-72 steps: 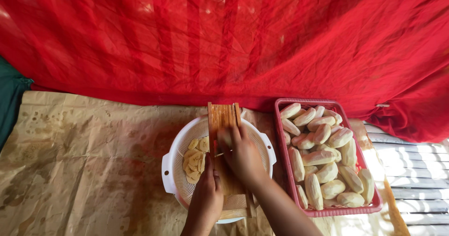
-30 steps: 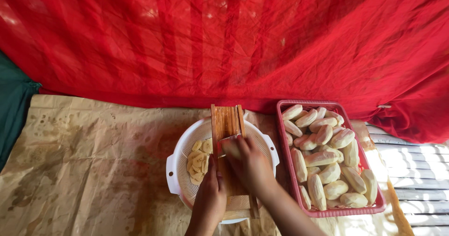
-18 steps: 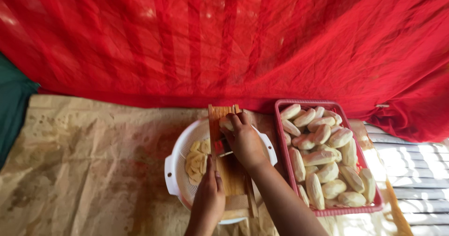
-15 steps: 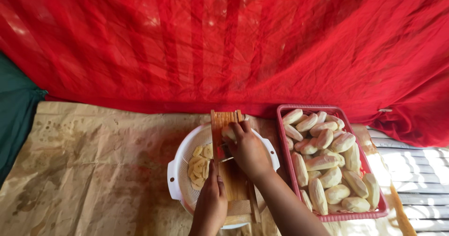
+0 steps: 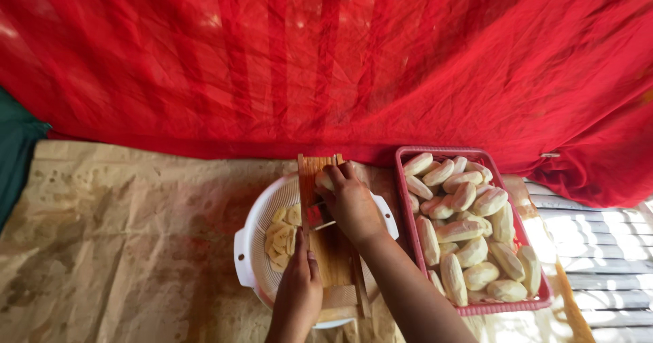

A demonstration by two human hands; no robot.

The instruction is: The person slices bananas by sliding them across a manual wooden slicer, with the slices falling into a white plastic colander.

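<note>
Red cloth (image 5: 326, 57) hangs behind the paper-covered table (image 5: 102, 248). My left hand (image 5: 299, 292) clamps the wooden slicer (image 5: 331, 248) steady across the white basin (image 5: 253, 237); my right hand (image 5: 350, 203) presses a peeled root (image 5: 324, 180) against it, so slices (image 5: 280, 234) fall inside.

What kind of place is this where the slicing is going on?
Probably a makeshift, floor-level food-prep spot rather than a kitchen: a red cloth backdrop, brown paper as the work surface, and a wooden slicer across a white basin beside a red basket of peeled tubers.
</note>
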